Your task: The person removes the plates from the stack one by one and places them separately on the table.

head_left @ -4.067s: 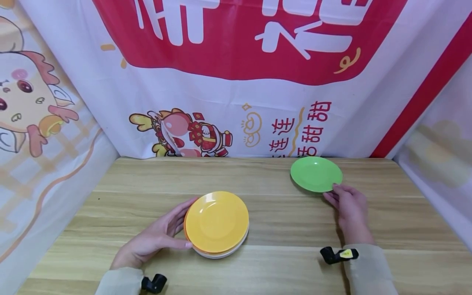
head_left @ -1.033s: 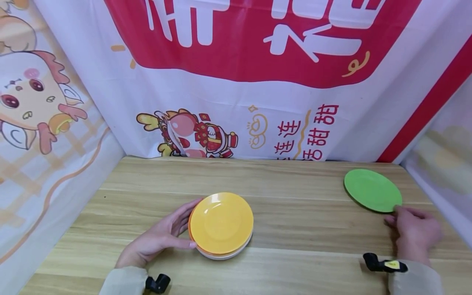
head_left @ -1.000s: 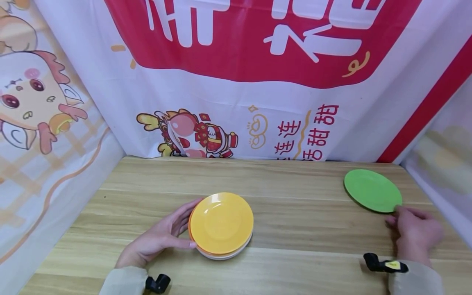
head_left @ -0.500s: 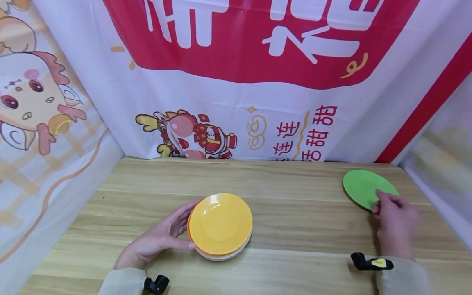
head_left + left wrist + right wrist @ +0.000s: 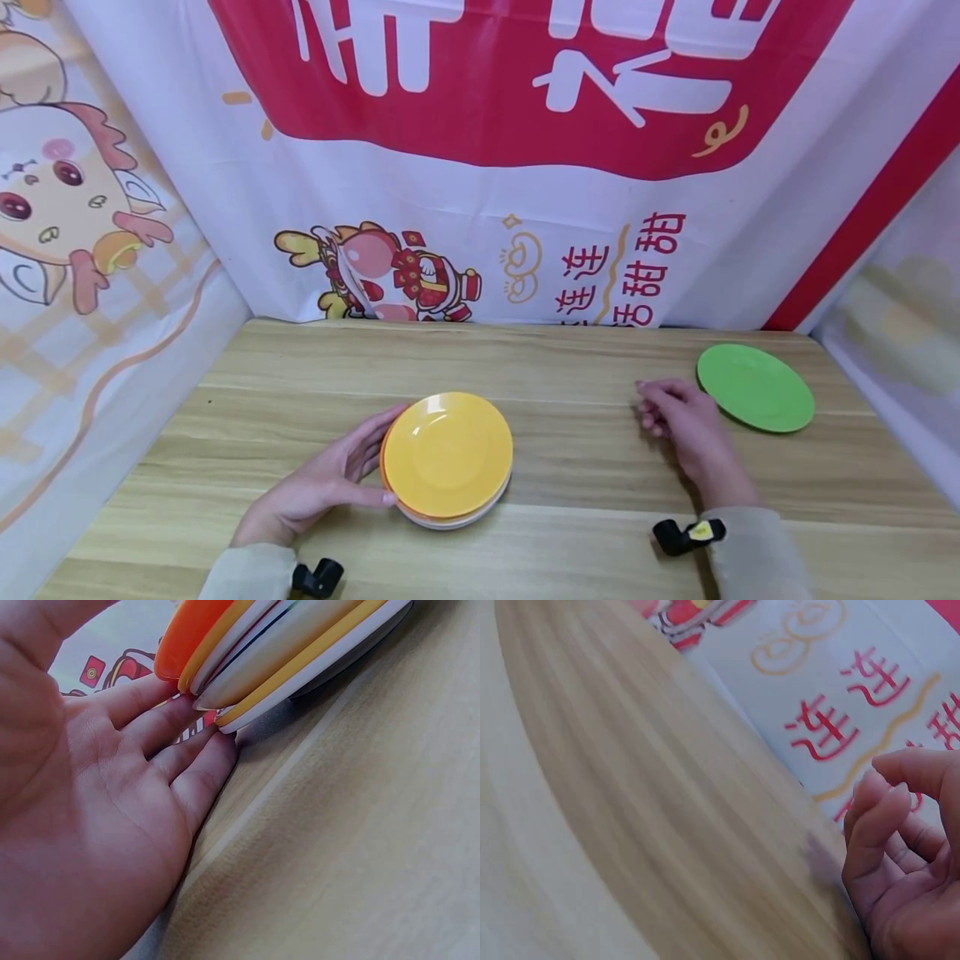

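A stack of plates stands on the wooden table, a yellow plate on top. The left wrist view shows orange, yellow and white rims layered beneath. Along the stack's left side lie the straight fingertips and thumb of my left hand, palm facing it. A green plate lies flat at the far right. My right hand is over the table just left of that plate, apart from it, with loosely bent fingers and nothing in them.
The table has a printed cloth hanging at its back edge and more cloth at both sides. A black wrist mount sits on the right sleeve, and a similar mount on the left.
The green plate moved right with my right hand, stopping at the far right. My right hand then let go of it and came left, empty. My left hand stayed at the stack.
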Tool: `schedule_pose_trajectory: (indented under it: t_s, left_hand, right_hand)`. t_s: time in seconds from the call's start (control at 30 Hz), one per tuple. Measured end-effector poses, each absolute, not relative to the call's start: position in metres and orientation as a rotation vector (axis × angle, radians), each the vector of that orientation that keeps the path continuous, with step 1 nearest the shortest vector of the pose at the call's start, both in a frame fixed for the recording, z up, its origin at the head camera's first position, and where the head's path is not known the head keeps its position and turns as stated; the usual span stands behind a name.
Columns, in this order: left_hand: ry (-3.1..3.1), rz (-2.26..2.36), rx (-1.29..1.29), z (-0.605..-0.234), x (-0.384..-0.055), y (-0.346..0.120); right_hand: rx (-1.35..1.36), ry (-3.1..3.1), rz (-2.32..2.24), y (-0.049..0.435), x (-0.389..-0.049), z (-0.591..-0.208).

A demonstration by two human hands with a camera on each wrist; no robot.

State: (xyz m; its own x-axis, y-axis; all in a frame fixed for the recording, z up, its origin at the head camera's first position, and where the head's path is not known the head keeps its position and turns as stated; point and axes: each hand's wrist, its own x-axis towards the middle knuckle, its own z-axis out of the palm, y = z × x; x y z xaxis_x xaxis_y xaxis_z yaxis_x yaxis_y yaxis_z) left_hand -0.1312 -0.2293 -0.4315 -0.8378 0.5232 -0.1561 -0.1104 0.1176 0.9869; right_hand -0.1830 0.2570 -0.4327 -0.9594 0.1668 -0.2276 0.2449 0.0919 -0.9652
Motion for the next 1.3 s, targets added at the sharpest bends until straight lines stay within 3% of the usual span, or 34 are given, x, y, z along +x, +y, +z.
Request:
schedule_pose_trajectory:
  t_s: [0.33,0.57,0.93,1.3]
  left_hand:
    - [1.940,1.768,0.354,-0.428,-0.130,-0.226]
    - [1.942,1.772,0.351,-0.429,-0.130,-0.226]
    - [1.925,1.776,0.360,-0.429,-0.130,-0.227]
    - [1.923,1.773,0.357,-0.429,-0.129,-0.228]
  right_hand:
    - [0.163,2.310,-1.857,0.193,-0.176,-0.435]
    - [0.126,2.272,-1.815,0.162,-0.167,-0.435]
    - [-0.092,2.151,-1.759,0.135,-0.153,-0.432]
    - [-0.093,2.154,-1.720,0.123,-0.146,-0.430]
